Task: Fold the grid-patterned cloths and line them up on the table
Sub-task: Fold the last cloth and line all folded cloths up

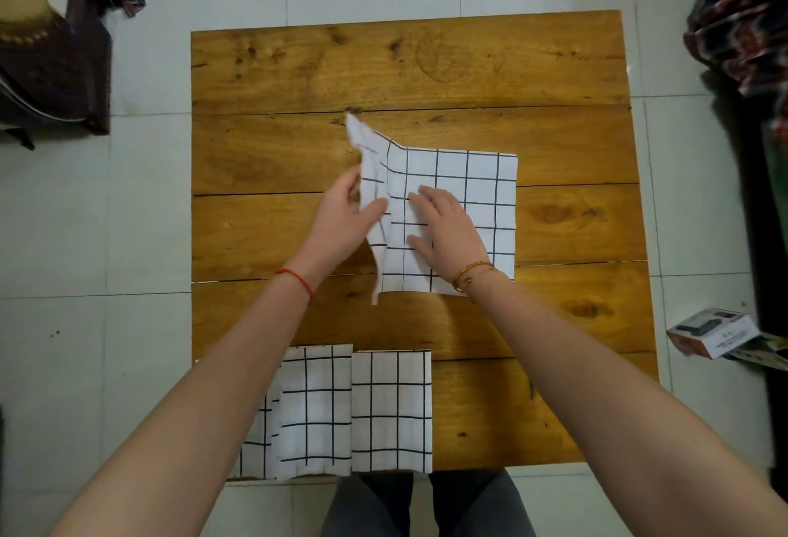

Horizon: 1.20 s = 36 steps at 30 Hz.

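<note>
A: Grip?
B: Left hand (345, 217) pinches the lifted left edge of the grid cloth (460, 212), thumb on top. Right hand (443, 229) lies flat and unclenched, pressing the cloth down.
A: Cloth location?
B: Centre of the wooden table (426, 67), its loose corner peaking toward 11 o'clock.
A: Others?
B: Folded cloths at 6 o'clock: one (391, 408) beside another (317, 408), touching; a third (256, 442) partly hidden under the left forearm.
A: Off-table?
B: Small box (712, 332) on the floor, 3 o'clock.
</note>
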{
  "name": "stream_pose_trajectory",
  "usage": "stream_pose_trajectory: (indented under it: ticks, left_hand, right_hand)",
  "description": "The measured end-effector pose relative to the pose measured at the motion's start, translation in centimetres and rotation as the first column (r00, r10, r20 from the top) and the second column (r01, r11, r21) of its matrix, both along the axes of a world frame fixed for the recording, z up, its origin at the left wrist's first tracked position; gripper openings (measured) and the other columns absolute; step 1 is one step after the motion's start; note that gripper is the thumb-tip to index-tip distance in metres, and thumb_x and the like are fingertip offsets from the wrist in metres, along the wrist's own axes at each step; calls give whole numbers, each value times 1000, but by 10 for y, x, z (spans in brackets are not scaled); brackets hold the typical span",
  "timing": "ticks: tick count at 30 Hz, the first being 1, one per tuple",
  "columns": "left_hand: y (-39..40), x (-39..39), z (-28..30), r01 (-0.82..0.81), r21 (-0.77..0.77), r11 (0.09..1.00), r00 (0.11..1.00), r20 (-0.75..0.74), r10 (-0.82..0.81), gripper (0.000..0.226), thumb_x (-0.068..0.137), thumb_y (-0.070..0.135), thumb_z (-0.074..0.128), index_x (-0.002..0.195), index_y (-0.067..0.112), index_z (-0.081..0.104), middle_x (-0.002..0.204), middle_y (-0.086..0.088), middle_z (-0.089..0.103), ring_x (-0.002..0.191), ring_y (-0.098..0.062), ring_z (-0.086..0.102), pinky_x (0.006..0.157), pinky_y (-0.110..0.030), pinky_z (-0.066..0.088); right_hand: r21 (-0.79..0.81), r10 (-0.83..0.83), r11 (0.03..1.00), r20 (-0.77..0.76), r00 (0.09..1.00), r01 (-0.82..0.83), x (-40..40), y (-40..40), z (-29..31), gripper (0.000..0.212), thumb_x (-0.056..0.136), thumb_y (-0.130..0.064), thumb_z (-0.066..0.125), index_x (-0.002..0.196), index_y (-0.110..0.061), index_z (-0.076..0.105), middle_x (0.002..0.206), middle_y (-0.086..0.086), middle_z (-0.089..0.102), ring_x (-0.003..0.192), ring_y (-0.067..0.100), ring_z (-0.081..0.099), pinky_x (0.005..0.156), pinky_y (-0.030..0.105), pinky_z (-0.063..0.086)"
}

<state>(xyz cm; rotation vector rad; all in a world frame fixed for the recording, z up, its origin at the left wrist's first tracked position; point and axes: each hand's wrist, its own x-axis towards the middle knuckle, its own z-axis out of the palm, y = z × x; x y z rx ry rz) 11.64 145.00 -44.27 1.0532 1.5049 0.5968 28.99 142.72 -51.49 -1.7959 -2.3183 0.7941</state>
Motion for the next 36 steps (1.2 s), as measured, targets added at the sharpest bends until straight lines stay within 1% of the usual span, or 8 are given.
stream_pose_trajectory:
  ticks: [2, 5, 9, 13, 18, 26, 31, 36]
  left_hand:
    - [2, 20, -1, 52, 15, 999, 999, 11, -52, 53, 92, 11, 61, 142, 13, 42, 128, 3, 60, 110, -7, 60, 91, -24, 54]
    - [0, 50, -2, 83, 15, 996, 996, 14, -84, 54, 92, 13, 62, 141, 22, 41, 100, 15, 55, 76, -7, 56, 71, -28, 53]
    - [-7, 81, -9, 113, -31, 993, 992, 68, -110, 66, 89, 18, 68, 146, 22, 35, 102, 4, 57, 74, -12, 66, 73, -31, 59]
    - [-17, 91, -22, 182, -84, 980, 982, 67, -176, 68, 89, 20, 67, 148, 23, 33, 125, 4, 56, 102, -13, 64, 88, -34, 56]
    - [-25, 76, -33, 228, 137, 964, 951, -243, -190, 48, 92, 8, 54, 138, 18, 47, 128, 2, 53, 115, -13, 51, 99, -32, 47]
    - [-27, 41, -56, 366, 92, 926, 788, -559, -256, 59, 92, 7, 51, 147, 18, 36, 148, 0, 36, 133, -21, 31, 105, -22, 16]
    - [-36, 40, -58, 578, -1, 816, 573, -712, -406, 67, 94, 18, 53, 154, 21, 22, 159, 4, 20, 139, -24, 22, 108, -39, 36]
    - [-42, 37, -65, 666, -103, 739, 405, -782, -474, 72, 94, 24, 55, 155, 20, 16, 162, 2, 11, 147, -30, 12, 115, -49, 30]
  right_hand:
    - [-22, -237, 971, -212, 948, 238, 7, -2, 4, 39, 93, -21, 53, 131, -12, 51, 136, 6, 50, 127, 21, 43, 111, 33, 34]
    - [-261, -637, 769, -388, 666, 583, 22, 1, 16, 21, 95, -27, 49, 103, -18, 66, 99, 0, 70, 94, 15, 63, 89, 41, 51]
    - [-423, -752, 651, -471, 461, 630, 47, 4, 31, 39, 99, -39, 43, 85, -15, 70, 74, -1, 71, 74, 17, 67, 75, 38, 56]
    - [-324, -766, 640, -346, 542, 697, 66, 1, 26, 60, 92, -57, 43, 77, -3, 63, 64, 7, 61, 64, 17, 55, 68, 39, 52]
    - [-253, -752, 659, -174, 636, 709, 75, 3, 16, 15, 86, -23, 60, 77, -12, 66, 70, 1, 64, 67, 13, 55, 56, 22, 43]
    - [-177, -775, 631, -95, 625, 756, 76, 18, 12, 18, 95, -15, 42, 85, -8, 56, 74, 7, 56, 70, 24, 51, 60, 30, 38]
    - [-204, -781, 620, -75, 620, 757, 79, 27, 13, 20, 97, -13, 40, 95, -1, 56, 79, 8, 53, 70, 23, 47, 58, 30, 37]
    - [-284, -789, 611, -140, 599, 739, 80, 24, 12, 21, 87, -10, 47, 67, -14, 41, 62, -4, 42, 58, 10, 37, 51, 22, 30]
